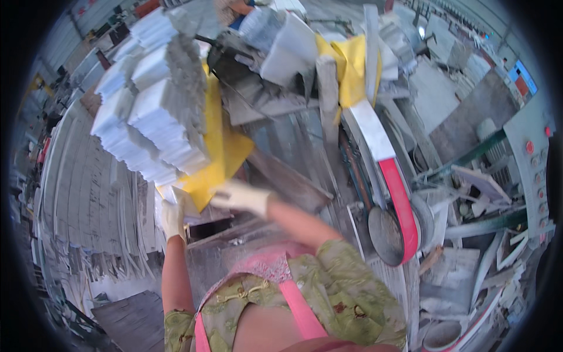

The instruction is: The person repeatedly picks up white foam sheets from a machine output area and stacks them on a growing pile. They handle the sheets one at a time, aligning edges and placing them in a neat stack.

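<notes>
My left hand [173,218], in a pale glove, grips the near edge of a white stone slab [186,201] below a tall stack. The stack of white stone slabs [167,111] has rough, jagged edges and stands at the left, in several uneven columns. A yellow sheet [220,161] runs down beside the stack and hangs under its near corner. My right hand [243,198], gloved too, is at the sheet's lower edge; motion smears its fingers, and I cannot make out whether it holds anything.
A belt [397,199], part white and part red, runs over a wheel [387,234] to the right. A second yellow sheet [350,64] drapes near stone blocks [290,50] at the back. Long grey strips [88,182] are piled at left. A control panel [531,170] stands far right.
</notes>
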Tool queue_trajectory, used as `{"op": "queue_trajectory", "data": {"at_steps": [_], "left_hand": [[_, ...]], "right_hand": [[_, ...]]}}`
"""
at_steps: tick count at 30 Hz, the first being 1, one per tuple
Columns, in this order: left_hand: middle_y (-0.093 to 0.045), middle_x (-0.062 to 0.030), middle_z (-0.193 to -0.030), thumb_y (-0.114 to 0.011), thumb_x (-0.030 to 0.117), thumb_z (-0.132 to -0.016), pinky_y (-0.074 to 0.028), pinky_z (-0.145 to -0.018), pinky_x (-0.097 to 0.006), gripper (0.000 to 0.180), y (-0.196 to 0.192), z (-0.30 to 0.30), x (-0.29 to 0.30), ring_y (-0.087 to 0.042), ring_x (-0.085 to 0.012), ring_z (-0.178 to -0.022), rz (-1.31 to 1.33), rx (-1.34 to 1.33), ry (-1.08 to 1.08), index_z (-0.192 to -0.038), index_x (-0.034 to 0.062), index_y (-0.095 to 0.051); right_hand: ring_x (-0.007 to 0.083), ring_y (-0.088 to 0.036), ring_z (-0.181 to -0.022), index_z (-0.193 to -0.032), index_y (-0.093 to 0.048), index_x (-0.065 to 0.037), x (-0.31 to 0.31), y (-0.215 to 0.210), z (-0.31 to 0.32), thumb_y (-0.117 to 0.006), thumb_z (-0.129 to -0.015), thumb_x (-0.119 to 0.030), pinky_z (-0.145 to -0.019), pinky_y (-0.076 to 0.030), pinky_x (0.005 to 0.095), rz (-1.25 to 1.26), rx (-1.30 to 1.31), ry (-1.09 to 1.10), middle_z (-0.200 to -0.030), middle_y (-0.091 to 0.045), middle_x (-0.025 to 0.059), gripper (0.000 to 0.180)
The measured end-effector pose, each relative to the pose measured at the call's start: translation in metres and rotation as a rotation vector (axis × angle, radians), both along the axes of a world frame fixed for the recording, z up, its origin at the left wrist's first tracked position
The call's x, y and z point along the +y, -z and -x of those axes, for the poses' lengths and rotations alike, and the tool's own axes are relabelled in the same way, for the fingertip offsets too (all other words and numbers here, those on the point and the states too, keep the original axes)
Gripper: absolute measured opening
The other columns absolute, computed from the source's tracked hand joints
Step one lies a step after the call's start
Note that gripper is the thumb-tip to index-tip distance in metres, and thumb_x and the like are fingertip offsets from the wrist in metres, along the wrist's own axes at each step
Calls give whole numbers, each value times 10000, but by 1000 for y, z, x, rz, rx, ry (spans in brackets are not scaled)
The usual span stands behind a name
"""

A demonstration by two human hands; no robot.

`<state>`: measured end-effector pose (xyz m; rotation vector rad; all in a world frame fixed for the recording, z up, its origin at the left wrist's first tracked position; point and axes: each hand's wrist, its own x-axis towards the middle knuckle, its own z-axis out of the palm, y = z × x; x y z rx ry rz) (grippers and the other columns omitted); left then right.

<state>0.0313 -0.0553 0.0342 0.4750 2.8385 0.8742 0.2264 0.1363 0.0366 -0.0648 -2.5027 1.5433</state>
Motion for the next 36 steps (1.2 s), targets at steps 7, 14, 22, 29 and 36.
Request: {"op": "queue_trajectory", "data": {"at_steps": [7,14,22,29,36], "left_hand": [[-661,-235,-1166,-701,376,-877,-547,-802,-422,633,-1,-2,-5,-690,-330,-993,-268,-232,28,-1309,-50,-519],[-646,-290,-1202,-714,387,-860,-564,-785,-452,716,19,31,-14,-691,-376,-1004,-38,-82,7,-1365,-72,-498],[-640,-320,-1200,-719,399,-856,-532,-864,-475,692,20,36,-27,-660,-421,-1075,89,-40,-16,-1329,-61,-510],[-641,-317,-1201,-719,395,-845,-534,-872,-473,719,25,35,-29,-670,-424,-1049,-21,-122,-64,-1367,-46,-494],[-643,-298,-1215,-731,374,-839,-529,-888,-447,723,27,35,-24,-660,-398,-1087,32,-92,-73,-1371,-57,-500]], "right_hand": [[440,-643,-950,-1045,-719,-61,195,32,-205,-559,-938,-368,-831,-505,492,-335,52,1072,-988,-695,231,363],[348,-543,-1206,-1215,-644,-19,309,54,-282,-672,-862,-541,-1041,-411,452,-841,-371,1429,-1236,-626,193,631],[273,-489,-1277,-1270,-626,-10,382,64,-228,-742,-736,-659,-1068,-360,479,-832,-522,1589,-1286,-596,138,848],[323,-603,-1087,-1164,-648,27,392,73,-245,-785,-720,-608,-944,-474,457,-914,-453,1413,-1119,-631,161,787],[371,-648,-1034,-1151,-643,48,349,64,-278,-777,-744,-585,-892,-531,444,-895,-487,1339,-1147,-655,211,764]]}}
